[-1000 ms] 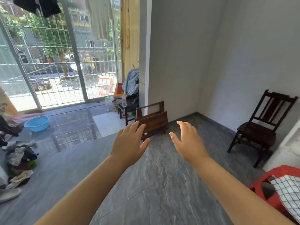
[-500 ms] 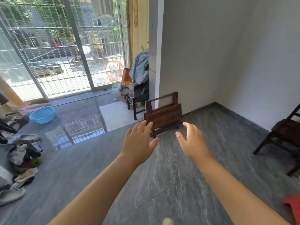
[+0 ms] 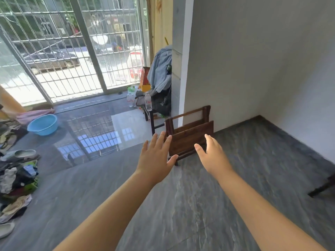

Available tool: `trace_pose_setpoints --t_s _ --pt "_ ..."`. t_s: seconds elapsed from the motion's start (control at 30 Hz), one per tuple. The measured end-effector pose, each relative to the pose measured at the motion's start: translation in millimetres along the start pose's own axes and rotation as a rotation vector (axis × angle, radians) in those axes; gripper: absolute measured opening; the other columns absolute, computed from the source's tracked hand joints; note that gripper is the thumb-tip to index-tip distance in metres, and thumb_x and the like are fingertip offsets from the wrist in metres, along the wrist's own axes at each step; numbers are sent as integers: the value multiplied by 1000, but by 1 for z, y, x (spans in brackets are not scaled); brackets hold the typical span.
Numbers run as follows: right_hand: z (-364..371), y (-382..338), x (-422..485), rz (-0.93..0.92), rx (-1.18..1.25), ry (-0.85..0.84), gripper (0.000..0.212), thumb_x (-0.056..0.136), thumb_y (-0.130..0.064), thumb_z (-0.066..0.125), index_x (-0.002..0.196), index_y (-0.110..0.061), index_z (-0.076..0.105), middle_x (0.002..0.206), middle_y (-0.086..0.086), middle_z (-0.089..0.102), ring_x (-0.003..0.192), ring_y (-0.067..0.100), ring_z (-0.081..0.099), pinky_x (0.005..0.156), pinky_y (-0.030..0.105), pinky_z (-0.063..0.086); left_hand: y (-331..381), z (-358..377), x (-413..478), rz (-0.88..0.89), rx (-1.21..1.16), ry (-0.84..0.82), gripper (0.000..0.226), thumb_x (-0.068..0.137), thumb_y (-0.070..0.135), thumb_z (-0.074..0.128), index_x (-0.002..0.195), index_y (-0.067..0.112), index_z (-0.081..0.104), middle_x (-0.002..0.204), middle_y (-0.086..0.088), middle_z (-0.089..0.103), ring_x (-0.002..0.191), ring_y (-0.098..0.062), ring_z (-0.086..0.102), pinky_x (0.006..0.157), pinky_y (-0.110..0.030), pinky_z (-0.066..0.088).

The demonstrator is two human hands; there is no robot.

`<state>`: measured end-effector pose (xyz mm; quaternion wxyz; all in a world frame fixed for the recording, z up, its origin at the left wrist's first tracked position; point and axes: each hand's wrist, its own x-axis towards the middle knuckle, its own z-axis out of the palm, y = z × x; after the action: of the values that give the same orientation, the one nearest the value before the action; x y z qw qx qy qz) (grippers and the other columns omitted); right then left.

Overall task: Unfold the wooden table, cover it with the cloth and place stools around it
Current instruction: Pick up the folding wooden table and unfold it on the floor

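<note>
Left hand (image 3: 155, 157) and right hand (image 3: 212, 156), fingers spread and empty, reach toward the folded wooden table (image 3: 192, 137) standing on edge at the floor's (image 3: 199, 205) far edge, long axis left-right, apparently against the wall (image 3: 235, 69).

Folded table (image 3: 192, 137) was dark stained wood; floor (image 3: 199, 205) glossy grey stone tile; basin (image 3: 43, 124) at 9 o'clock smooth blue plastic; wall (image 3: 244, 60) matt.

The dark-brown folding wooden table (image 3: 190, 137) stands folded flat and upright on its edge on the grey floor (image 3: 181, 205), against the white wall's (image 3: 226, 60) corner.
</note>
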<state>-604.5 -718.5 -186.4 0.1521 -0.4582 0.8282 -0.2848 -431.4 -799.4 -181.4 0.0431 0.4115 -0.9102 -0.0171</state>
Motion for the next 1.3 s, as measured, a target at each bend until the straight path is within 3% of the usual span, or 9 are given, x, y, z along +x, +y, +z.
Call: trace_pose_setpoints --t_s 0.37,0.77,0.97,1.1,1.2,1.3 --pt "89 15 242 97 33 -63 59 97 -41 41 146 -12 26 152 9 30 139 25 30 108 38 31 -71 109 238 -1 -45 -109 71 94 60 20 150 25 -6 160 -3 -7 146 -27 -7 117 -48 0" --pt "260 83 563 416 175 -148 53 97 -37 43 143 -14 34 148 5 37 132 22 40 105 34 34 -185 307 530 -50 -130 -335 74 96 56 25 150 20 -11 159 -4 -13 145 -26 -11 119 -47 4" --pt "337 137 659 615 309 -160 49 98 -36 40 140 -11 38 141 6 46 126 23 46 96 30 36 -206 406 601 -94 -169 -409 75 97 52 27 150 17 -12 159 -5 -13 145 -25 -11 119 -45 3" --pt "378 161 700 769 453 -148 43 99 -35 39 127 -5 51 123 11 57 104 23 53 93 35 40 -210 452 626 -105 -190 -424 75 97 50 30 150 15 -9 159 -6 -8 146 -25 -7 118 -43 4" --pt "405 174 721 882 573 -154 43 97 -37 41 127 -7 52 124 10 57 112 28 55 99 41 42 -212 475 637 -117 -223 -409 73 98 47 32 151 13 -4 160 -6 2 147 -24 2 118 -41 10" --pt "425 185 732 930 666 -125 37 97 -36 43 120 -8 54 115 10 61 101 24 59 97 38 47 -212 490 645 -126 -273 -367 70 98 43 38 151 12 5 156 -7 21 143 -24 19 115 -38 20"
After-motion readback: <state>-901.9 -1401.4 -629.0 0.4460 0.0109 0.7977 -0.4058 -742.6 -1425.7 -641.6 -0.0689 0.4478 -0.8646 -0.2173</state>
